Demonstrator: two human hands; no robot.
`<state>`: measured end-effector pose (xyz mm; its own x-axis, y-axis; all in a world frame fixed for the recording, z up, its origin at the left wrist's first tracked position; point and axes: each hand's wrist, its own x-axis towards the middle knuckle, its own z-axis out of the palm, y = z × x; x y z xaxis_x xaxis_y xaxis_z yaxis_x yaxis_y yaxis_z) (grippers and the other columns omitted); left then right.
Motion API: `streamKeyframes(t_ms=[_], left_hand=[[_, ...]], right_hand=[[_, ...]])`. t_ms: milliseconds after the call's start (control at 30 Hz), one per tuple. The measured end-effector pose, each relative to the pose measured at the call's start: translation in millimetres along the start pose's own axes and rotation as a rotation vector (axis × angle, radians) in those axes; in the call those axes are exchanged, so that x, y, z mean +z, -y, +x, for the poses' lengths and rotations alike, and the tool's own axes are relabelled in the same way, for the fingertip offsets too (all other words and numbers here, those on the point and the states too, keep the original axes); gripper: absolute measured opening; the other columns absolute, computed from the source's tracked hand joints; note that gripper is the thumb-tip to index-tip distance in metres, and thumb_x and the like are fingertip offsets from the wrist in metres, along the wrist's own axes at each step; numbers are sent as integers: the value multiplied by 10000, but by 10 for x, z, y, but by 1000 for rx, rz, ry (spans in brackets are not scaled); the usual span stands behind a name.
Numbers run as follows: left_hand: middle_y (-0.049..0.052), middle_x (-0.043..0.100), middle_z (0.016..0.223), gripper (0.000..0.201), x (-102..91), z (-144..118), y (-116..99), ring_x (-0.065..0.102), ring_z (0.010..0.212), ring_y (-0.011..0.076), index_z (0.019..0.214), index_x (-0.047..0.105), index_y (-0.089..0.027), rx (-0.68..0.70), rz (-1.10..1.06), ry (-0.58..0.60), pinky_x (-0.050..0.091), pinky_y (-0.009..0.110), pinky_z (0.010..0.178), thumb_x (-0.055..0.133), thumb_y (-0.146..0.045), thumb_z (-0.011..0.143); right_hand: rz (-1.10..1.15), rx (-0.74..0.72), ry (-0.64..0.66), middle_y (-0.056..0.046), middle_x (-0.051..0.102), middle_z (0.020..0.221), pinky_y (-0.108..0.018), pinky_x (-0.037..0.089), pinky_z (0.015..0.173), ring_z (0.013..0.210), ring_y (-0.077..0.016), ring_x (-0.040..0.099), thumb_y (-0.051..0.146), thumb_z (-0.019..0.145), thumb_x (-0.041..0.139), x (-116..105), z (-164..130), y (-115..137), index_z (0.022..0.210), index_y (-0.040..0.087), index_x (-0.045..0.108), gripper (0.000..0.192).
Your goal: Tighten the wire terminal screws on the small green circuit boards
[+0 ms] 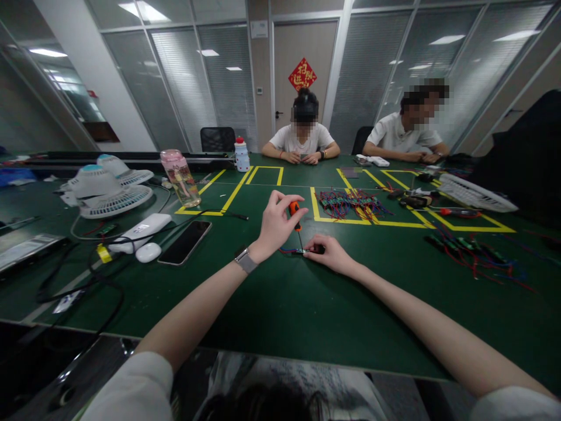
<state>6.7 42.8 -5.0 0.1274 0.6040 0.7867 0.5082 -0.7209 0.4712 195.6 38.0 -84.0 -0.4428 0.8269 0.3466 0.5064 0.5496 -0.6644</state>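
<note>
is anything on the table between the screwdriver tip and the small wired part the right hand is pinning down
Nothing visible. The left hand holds the screwdriver upright, its tip right at the small wired part that the right hand pins to the green table.

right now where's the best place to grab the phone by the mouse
By its two long edges near the middle, coming from above. The phone lies flat, face up on the table, so only its thin sides offer purchase. The mouse sits close on its left, so come in from the clearer right side.
</note>
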Motion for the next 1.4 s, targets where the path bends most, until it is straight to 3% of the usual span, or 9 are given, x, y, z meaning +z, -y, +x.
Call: streamKeyframes(t_ms=[233,400,500,700,800,933,1033,1233,1400], left_hand=[[74,538,1128,372,-7,-21,15,563,937,148,1322,465,-217,55,-37,75,480,266,779,357,-183,968],[9,537,922,268,9,-24,20,471,594,75,1147,594,-217,13,-40,16,419,203,549,598,-272,885],[-15,494,830,250,-3,-35,4,440,575,71,989,652,-209,27,-14,-61,408,206,545,708,-360,797],[46,544,1009,300,-34,-41,-59,551,820,121,1210,569,-208,97,-40,38,464,239,717,383,-212,975],[38,545,985,303,-8,-40,-57,536,721,95,1242,539,-203,92,-58,47,452,210,639,433,-206,958],[-20,492,864,194,20,-28,-36,382,489,22,1063,637,-216,46,-68,2,381,177,504,620,-250,873],[-21,499,864,197,7,-22,-45,390,494,21,1050,643,-216,39,-86,17,376,174,495,643,-258,858],[30,549,975,313,-30,-30,-81,464,573,53,1261,525,-215,85,-117,123,411,181,533,413,-220,969],[-2,506,877,203,-15,-22,-67,426,548,43,1087,626,-202,74,-72,73,380,182,519,579,-266,900]], right_hand=[[-1,-1,4,-17,595,731,-272,435,630,671,-156,556,241,763,691,-9,2,15,784,171,705,74],[-1,-2,-3,-13,592,724,-267,428,625,661,-150,551,243,759,693,1,2,6,785,172,703,76],[0,-2,-7,-9,588,717,-268,427,625,662,-151,549,239,754,692,3,2,7,777,175,703,69],[5,1,5,-22,590,731,-272,430,622,666,-154,550,240,760,689,-4,1,20,790,161,704,86],[9,3,-1,-20,595,728,-265,428,614,658,-149,548,241,758,691,0,0,10,783,162,700,83],[16,-3,-2,-17,597,723,-265,429,614,648,-145,545,248,754,695,8,-1,-8,771,164,700,86],[13,-7,-3,-20,594,725,-268,429,613,647,-147,546,243,755,692,9,-1,-14,779,162,704,86],[12,-7,0,-20,599,731,-269,432,622,660,-151,553,258,760,692,6,2,-19,793,165,702,99],[9,-10,-6,-20,598,728,-272,432,623,654,-149,552,258,767,690,11,-1,-17,807,158,706,109]])
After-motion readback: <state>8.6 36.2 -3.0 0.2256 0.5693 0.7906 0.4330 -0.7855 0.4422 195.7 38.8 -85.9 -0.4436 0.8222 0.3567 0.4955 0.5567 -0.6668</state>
